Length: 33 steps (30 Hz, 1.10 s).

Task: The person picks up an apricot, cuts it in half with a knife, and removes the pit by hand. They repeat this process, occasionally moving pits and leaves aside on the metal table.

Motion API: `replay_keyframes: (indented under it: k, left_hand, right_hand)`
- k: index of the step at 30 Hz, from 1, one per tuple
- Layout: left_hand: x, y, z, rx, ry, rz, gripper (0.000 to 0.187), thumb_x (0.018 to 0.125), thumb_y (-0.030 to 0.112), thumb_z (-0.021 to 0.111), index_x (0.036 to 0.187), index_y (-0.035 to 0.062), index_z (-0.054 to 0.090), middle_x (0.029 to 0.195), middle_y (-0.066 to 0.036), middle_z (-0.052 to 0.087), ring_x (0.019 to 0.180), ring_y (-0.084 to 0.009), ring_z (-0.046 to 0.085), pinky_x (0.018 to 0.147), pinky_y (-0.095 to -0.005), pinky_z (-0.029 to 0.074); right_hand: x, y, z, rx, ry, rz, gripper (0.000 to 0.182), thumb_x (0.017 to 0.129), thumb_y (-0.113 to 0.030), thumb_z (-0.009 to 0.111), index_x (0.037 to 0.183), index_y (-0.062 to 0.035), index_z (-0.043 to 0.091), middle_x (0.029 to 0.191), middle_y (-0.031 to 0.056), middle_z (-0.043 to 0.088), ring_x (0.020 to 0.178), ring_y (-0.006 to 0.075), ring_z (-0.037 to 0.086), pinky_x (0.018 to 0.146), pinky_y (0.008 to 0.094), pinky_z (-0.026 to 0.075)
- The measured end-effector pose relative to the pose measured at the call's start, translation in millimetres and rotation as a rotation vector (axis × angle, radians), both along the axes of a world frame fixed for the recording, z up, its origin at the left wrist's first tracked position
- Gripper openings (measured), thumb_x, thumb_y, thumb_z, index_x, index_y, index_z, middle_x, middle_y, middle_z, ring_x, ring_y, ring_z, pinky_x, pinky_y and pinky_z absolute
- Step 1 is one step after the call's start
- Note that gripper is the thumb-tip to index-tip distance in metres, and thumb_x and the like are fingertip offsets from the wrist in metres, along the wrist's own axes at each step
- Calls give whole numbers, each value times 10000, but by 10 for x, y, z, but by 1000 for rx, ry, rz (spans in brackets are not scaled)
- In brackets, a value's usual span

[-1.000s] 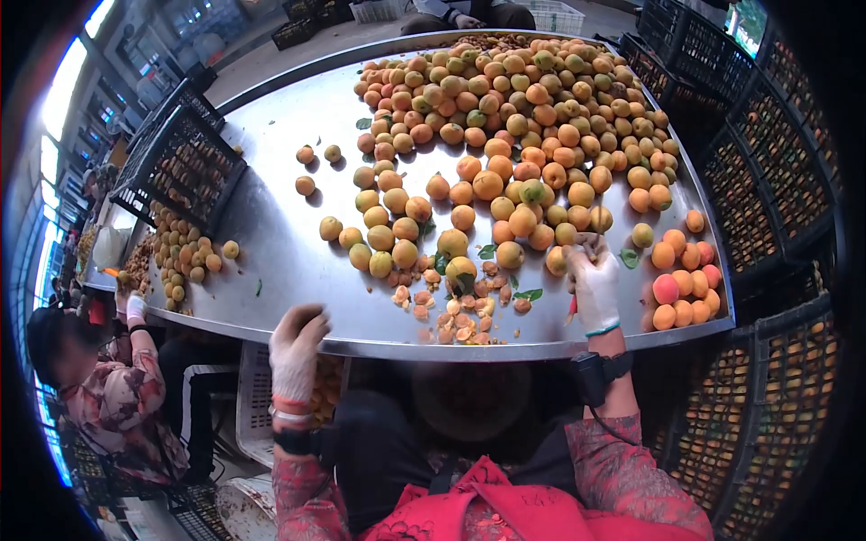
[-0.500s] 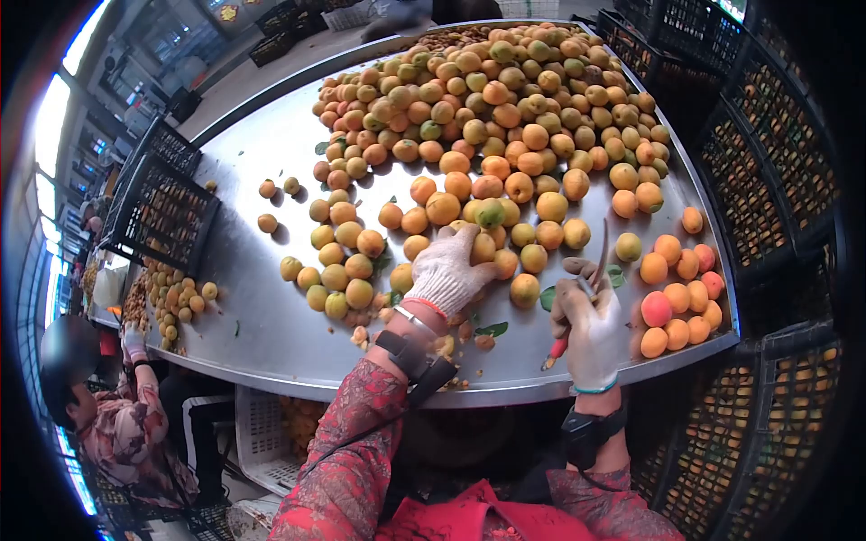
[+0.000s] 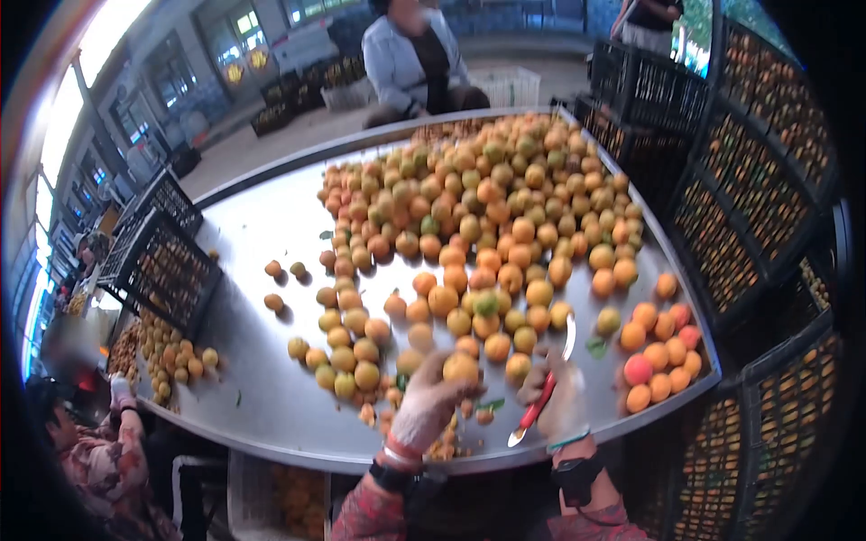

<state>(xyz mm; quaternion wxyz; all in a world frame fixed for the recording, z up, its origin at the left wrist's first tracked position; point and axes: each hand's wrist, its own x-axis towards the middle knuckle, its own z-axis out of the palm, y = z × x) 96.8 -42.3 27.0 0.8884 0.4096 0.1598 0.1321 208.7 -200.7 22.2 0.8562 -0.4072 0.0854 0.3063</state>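
Observation:
My left hand (image 3: pixel 426 404), in a pale knit glove, is closed round an apricot (image 3: pixel 461 368) above the near part of the metal table (image 3: pixel 280 379). To its right, my gloved right hand (image 3: pixel 566 401) grips a knife with a red handle (image 3: pixel 539 399) and a thin curved blade (image 3: pixel 570 337) that points away from me. Beyond both hands spreads a big heap of apricots (image 3: pixel 487 194). Loose apricots (image 3: pixel 347 356) lie left of my left hand, and fruit scraps (image 3: pixel 442 444) sit by the near edge.
Riper orange apricots (image 3: pixel 660 358) are grouped at the table's right corner. Full black crates (image 3: pixel 722 207) are stacked on the right. One black crate (image 3: pixel 176 270) leans at the left beside more apricots (image 3: pixel 185 361). A co-worker (image 3: pixel 104 460) is at the left; another person (image 3: pixel 415 63) sits across.
My left hand has drawn back from the heap with an apricot in it. The right hand has turned the knife, so its red handle shows more. The camera view has tilted up.

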Motion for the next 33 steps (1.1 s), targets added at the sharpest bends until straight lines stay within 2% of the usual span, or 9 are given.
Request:
replay_keyframes:
  k: [2, 6, 8, 10, 14, 20, 25, 28, 33]
  left_hand:
    - [-109, -20, 47, 78, 103, 26, 474, 819, 50, 670, 1251, -41, 498, 996, -128, 638, 843, -203, 672, 742, -267, 544]
    - [-348, 62, 9, 38, 68, 21, 462, 818, 42, 675, 1237, -48, 502, 996, -134, 643, 854, -218, 676, 769, -295, 550]
    - [-444, 116, 1, -57, 49, 45, 472, 842, 30, 658, 1275, -19, 479, 1003, -150, 645, 900, -248, 685, 791, -311, 558]
    - [-502, 213, -88, -125, -50, 95, 497, 870, 27, 639, 1325, 22, 437, 1030, -174, 640, 942, -283, 688, 805, -349, 572]
    - [-629, 324, -108, -38, -52, 172, 519, 847, -37, 618, 1325, 24, 426, 1132, -154, 605, 965, -251, 657, 831, -352, 572]
    - [-807, 436, -104, 416, 78, 148, 592, 725, 61, 826, 1242, 17, 542, 1093, -59, 577, 1004, -118, 576, 873, -280, 516]
    - [-846, 452, -154, 630, 74, 177, 548, 719, 32, 769, 1218, 36, 543, 1103, -98, 601, 1031, -161, 593, 903, -307, 503]
    - [-878, 447, -33, 828, 183, 178, 525, 719, 32, 741, 1206, 50, 547, 1096, -114, 610, 1025, -207, 616, 903, -333, 504]
    - [-877, 387, -59, 894, 275, 159, 523, 695, 27, 710, 1192, 68, 552, 1097, -159, 617, 1031, -324, 631, 900, -374, 507]
  right_hand:
    - [-24, -30, 64, 46, -133, -25, 296, 978, -314, 573, 1115, -59, 510, 664, -9, 425, 528, 97, 394, 473, 254, 346]
    - [-171, 42, 406, 92, -487, -173, 403, 945, -411, 595, 1099, -48, 514, 680, 3, 503, 560, 118, 484, 517, 260, 406]
    - [-210, 158, 24, 86, -295, 139, 495, 949, -534, 562, 967, -40, 560, 728, 32, 582, 622, 141, 576, 539, 270, 426]
    - [-456, 354, 31, -452, -547, 235, 507, 985, -550, 492, 1037, -54, 585, 749, -14, 529, 581, 92, 493, 498, 273, 387]
    - [-584, 558, 153, -71, -716, 311, 538, 1008, -514, 465, 1227, -25, 509, 740, -13, 533, 550, 68, 449, 465, 229, 334]
    - [-857, 717, 163, -302, -848, 625, 539, 1036, -362, 469, 1411, 16, 392, 731, -4, 528, 605, 49, 490, 549, 206, 401]
    - [-865, 735, 107, -465, -999, 677, 484, 1020, -275, 517, 1383, 38, 445, 945, 157, 658, 748, 200, 635, 724, 306, 503]
    - [-878, 736, 75, -494, -1111, 629, 502, 997, -240, 554, 1374, 72, 444, 1135, 268, 646, 1058, 327, 646, 933, 358, 472]
    - [-868, 726, 102, -547, -1126, 659, 492, 989, -230, 565, 1355, 83, 468, 1158, 261, 645, 1093, 362, 633, 969, 371, 456]
